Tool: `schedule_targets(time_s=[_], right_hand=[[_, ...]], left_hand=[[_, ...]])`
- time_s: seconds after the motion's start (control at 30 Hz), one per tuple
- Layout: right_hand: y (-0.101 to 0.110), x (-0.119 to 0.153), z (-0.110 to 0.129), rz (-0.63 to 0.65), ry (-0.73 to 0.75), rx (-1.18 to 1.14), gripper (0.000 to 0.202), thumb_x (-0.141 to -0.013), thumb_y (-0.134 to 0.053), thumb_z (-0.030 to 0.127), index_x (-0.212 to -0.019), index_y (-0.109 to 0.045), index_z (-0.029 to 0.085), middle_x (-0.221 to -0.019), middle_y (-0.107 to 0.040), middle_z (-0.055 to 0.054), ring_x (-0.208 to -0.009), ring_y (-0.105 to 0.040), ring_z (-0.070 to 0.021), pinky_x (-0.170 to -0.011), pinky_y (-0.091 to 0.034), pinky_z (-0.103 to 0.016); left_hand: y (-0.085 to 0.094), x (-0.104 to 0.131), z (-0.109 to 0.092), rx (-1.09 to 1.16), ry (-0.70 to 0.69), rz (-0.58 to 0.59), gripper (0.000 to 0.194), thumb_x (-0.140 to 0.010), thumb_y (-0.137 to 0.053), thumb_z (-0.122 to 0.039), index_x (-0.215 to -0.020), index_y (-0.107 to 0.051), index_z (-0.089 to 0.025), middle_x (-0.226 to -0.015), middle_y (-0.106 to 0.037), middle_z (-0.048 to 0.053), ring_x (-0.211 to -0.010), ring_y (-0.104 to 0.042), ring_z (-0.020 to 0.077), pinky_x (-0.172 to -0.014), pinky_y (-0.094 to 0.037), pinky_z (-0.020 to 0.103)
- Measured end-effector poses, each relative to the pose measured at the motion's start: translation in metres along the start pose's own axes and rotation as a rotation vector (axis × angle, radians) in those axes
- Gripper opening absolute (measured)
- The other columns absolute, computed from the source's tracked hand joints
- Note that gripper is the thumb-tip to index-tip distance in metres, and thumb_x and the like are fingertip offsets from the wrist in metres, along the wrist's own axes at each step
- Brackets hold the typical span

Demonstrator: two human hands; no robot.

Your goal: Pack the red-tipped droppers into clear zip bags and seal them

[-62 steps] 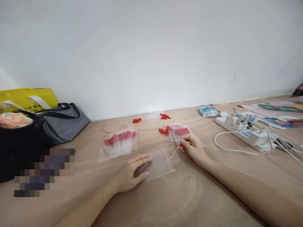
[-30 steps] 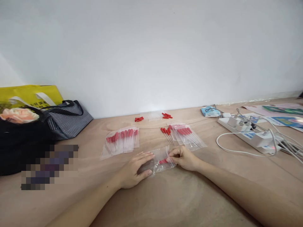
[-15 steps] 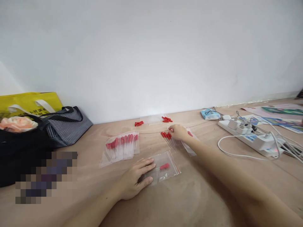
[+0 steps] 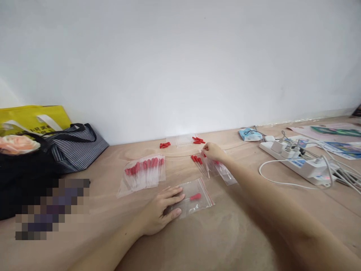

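My left hand (image 4: 162, 210) lies palm down with its fingers spread on a clear zip bag (image 4: 184, 214). Inside that bag a dropper with a red bulb (image 4: 195, 197) is seen, its lower part partly under my fingers. Farther off, my right hand (image 4: 213, 151) pinches at the edge of a clear plastic bag (image 4: 229, 177), with red bulbs close under the fingers; the exact grip is partly hidden. Just left of it lie several loose droppers (image 4: 196, 159) with red bulbs and thin clear stems. To the left, bagged droppers (image 4: 145, 171) overlap in a fanned row.
Loose red bulbs lie in two small piles, left (image 4: 165, 145) and right (image 4: 198, 140), by the wall. A power strip (image 4: 296, 165) with plugs and cables stands at right, near a blue packet (image 4: 250, 134). A striped bag (image 4: 80, 146) and yellow bag (image 4: 34, 120) are at left.
My right hand has shifted slightly, and the clear film under its fingers is raised and moved. Fewer loose droppers show beside it. My left hand stays on the zip bag.
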State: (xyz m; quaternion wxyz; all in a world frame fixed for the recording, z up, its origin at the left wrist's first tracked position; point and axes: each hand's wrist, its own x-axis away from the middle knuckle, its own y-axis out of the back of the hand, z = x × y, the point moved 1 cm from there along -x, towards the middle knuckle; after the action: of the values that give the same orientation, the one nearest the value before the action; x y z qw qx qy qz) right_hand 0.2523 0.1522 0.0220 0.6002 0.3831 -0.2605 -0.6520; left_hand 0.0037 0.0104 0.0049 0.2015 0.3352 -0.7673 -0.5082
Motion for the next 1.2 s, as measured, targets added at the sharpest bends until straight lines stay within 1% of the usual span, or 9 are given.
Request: schedule_targets(time_s=[0.1, 0.23, 0.4, 0.6, 0.8, 0.93, 1.07, 1.13, 1.2], right_hand=[[0.016, 0.011, -0.007, -0.069, 0.036, -0.158, 0.013, -0.08, -0.043, 0.023, -0.087, -0.05, 0.016, -0.076, -0.062, -0.004, -0.065, -0.058, -0.01, -0.058, -0.043, -0.02], [0.027, 0.045, -0.021, -0.211, 0.04, -0.696, 0.022, -0.076, -0.048, 0.036, -0.089, -0.046, 0.018, -0.066, -0.056, 0.002, -0.051, -0.051, -0.0077, -0.048, -0.041, -0.02], [0.018, 0.09, -0.031, -0.198, -0.074, -0.967, 0.032, -0.067, -0.057, 0.047, -0.077, -0.047, 0.018, -0.06, -0.054, 0.004, -0.047, -0.047, -0.0062, -0.045, -0.038, -0.019], [-0.001, 0.104, -0.028, -0.191, -0.253, -1.15, 0.029, -0.065, -0.059, 0.042, -0.076, -0.044, 0.02, -0.063, -0.054, 0.003, -0.048, -0.05, -0.0068, -0.047, -0.04, -0.02], [-0.009, 0.108, -0.026, -0.133, -0.292, -1.178, 0.022, -0.07, -0.054, 0.038, -0.08, -0.044, 0.021, -0.065, -0.055, 0.001, -0.049, -0.051, -0.0091, -0.047, -0.042, -0.023], [-0.01, 0.116, -0.019, -0.077, -0.363, -1.316, 0.015, -0.07, -0.057, 0.028, -0.076, -0.045, 0.021, -0.063, -0.056, 0.002, -0.051, -0.055, -0.0094, -0.051, -0.046, -0.023], [-0.015, 0.126, -0.006, 0.102, -0.355, -1.447, 0.02, -0.065, -0.064, 0.023, -0.075, -0.047, 0.019, -0.07, -0.061, 0.0, -0.061, -0.06, -0.0105, -0.06, -0.048, -0.024], [-0.017, 0.129, -0.001, 0.216, -0.309, -1.419, 0.025, -0.06, -0.068, 0.025, -0.075, -0.049, 0.018, -0.067, -0.061, 0.001, -0.059, -0.06, -0.0091, -0.055, -0.047, -0.02], [-0.019, 0.128, 0.001, 0.308, -0.268, -1.328, 0.03, -0.058, -0.071, 0.029, -0.076, -0.05, 0.017, -0.058, -0.057, 0.005, -0.048, -0.056, -0.0065, -0.043, -0.04, -0.016]], left_hand=[[-0.001, -0.001, 0.001, 0.003, -0.009, -0.002, 0.039, -0.086, -0.043, -0.036, -0.123, -0.044, -0.027, -0.135, -0.037, 0.003, -0.124, -0.033, 0.0205, -0.104, -0.024, 0.044], [-0.002, -0.001, 0.004, 0.008, -0.009, 0.003, 0.04, -0.087, -0.041, -0.037, -0.126, -0.04, -0.028, -0.136, -0.034, 0.002, -0.126, -0.029, 0.0202, -0.105, -0.021, 0.044], [-0.002, 0.0, 0.004, 0.01, -0.015, -0.003, 0.037, -0.089, -0.036, -0.035, -0.126, -0.04, -0.029, -0.136, -0.034, 0.001, -0.126, -0.03, 0.0195, -0.105, -0.022, 0.044], [-0.002, -0.001, 0.004, 0.01, -0.017, -0.028, 0.04, -0.087, -0.04, -0.036, -0.126, -0.039, -0.029, -0.135, -0.036, 0.001, -0.124, -0.032, 0.0216, -0.104, -0.024, 0.045], [0.0, 0.0, 0.001, -0.002, 0.009, -0.048, 0.047, -0.086, -0.041, -0.036, -0.131, -0.031, -0.028, -0.134, -0.038, 0.001, -0.124, -0.032, 0.0224, -0.103, -0.026, 0.044], [0.001, 0.0, -0.001, -0.012, 0.025, -0.029, 0.047, -0.086, -0.041, -0.035, -0.131, -0.03, -0.026, -0.135, -0.037, 0.002, -0.124, -0.032, 0.0229, -0.103, -0.026, 0.044], [0.001, -0.001, -0.002, 0.003, 0.02, -0.043, 0.048, -0.086, -0.042, -0.034, -0.132, -0.03, -0.027, -0.135, -0.037, 0.002, -0.124, -0.033, 0.0224, -0.103, -0.026, 0.044], [0.001, 0.0, -0.002, 0.003, 0.024, -0.039, 0.048, -0.086, -0.042, -0.034, -0.132, -0.03, -0.026, -0.135, -0.036, 0.002, -0.124, -0.033, 0.0222, -0.103, -0.026, 0.044], [0.0, 0.0, -0.001, 0.001, 0.032, -0.033, 0.047, -0.086, -0.042, -0.034, -0.131, -0.031, -0.025, -0.135, -0.036, 0.003, -0.124, -0.033, 0.0224, -0.103, -0.026, 0.044]])
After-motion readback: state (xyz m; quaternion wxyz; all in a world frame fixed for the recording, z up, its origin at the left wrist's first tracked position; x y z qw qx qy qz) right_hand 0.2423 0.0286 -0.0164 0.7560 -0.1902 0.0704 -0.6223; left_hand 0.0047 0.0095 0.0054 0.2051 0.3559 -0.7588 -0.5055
